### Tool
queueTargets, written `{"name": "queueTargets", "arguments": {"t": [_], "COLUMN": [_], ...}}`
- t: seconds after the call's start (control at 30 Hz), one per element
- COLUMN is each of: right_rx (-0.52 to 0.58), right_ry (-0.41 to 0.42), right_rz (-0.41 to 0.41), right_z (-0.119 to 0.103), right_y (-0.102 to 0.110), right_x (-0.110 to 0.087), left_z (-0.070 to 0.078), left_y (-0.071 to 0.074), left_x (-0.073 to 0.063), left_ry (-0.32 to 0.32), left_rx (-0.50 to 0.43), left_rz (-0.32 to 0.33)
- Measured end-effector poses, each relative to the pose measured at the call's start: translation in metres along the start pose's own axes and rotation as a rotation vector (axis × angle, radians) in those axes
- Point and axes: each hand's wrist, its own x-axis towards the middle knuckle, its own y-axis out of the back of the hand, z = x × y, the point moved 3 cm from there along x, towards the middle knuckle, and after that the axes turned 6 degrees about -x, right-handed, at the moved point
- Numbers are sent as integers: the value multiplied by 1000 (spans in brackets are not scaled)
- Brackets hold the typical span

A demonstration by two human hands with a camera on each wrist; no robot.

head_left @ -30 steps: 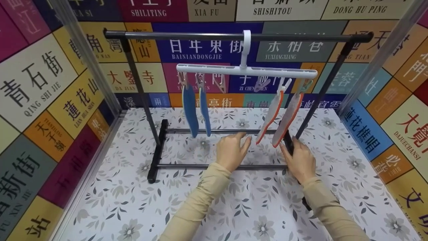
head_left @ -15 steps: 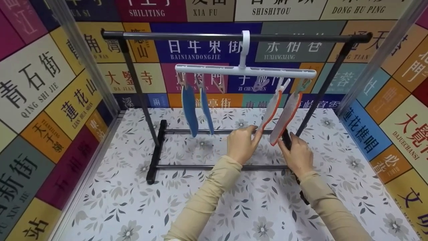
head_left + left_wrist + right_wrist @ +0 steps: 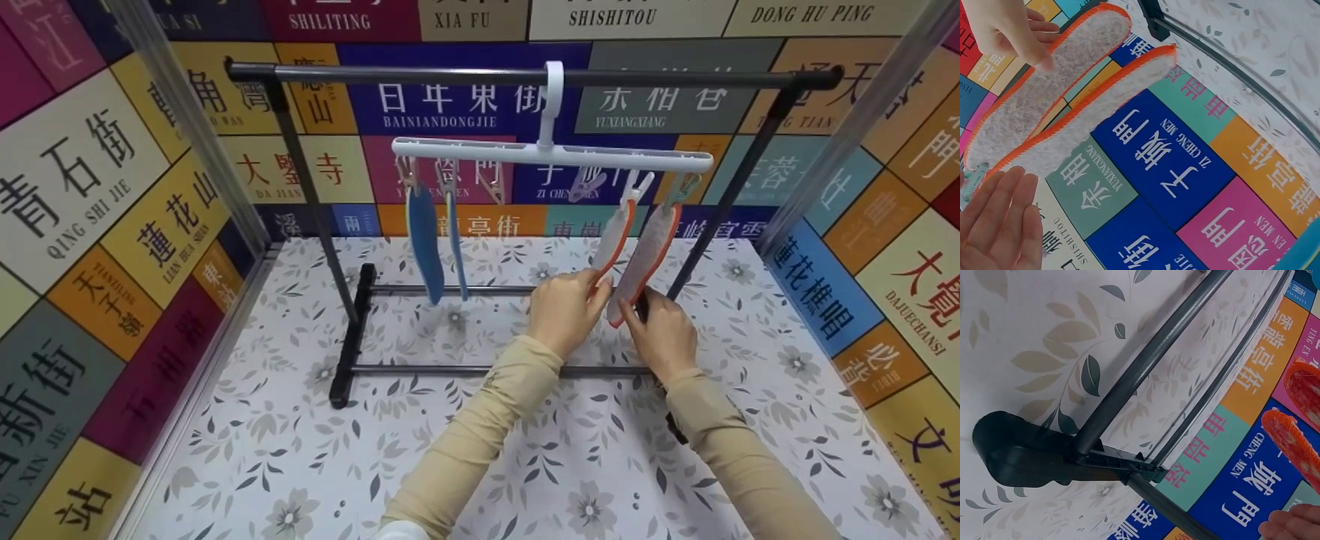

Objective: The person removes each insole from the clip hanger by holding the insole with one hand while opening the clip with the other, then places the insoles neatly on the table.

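Observation:
A white clip hanger carries several clipped insoles. My left hand is at the lower part of a fleecy insole with an orange edge, its thumb and fingers on either side; the hand covers the lower end in the head view. My right hand holds the other fleecy orange-edged insole low down. In the left wrist view the right thumb lies on the fleece, with fingers behind. Two blue insoles hang on the left side. A clip near the middle holds nothing.
The hanger hooks over the top bar of a black metal rack. The rack's feet and lower bars rest on a floral tabletop. Panels printed with Chinese characters enclose the back and sides.
My left hand has moved right and slightly up, from beside the nearer fleecy insole onto its lower part. My right hand has shifted slightly left and up at the other one.

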Motion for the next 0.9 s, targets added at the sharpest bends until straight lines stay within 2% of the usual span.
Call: {"name": "queueTargets", "arguments": {"t": [0.13,0.33,0.67,0.9], "right_rx": [5,-5,-33,-31], "right_ry": [3,26,23,53], "right_rz": [6,31,14,83], "right_z": [0,2,7,11], "right_y": [-1,-2,-7,-9], "right_x": [3,7,10,6], "left_z": [6,12,17,24], "left_y": [-1,-7,-15,-19], "left_x": [6,11,16,20], "left_ry": [-27,-27,0,31], "left_rx": [-2,-13,-48,-65], "left_rz": [-24,-36,-70,-97]}}
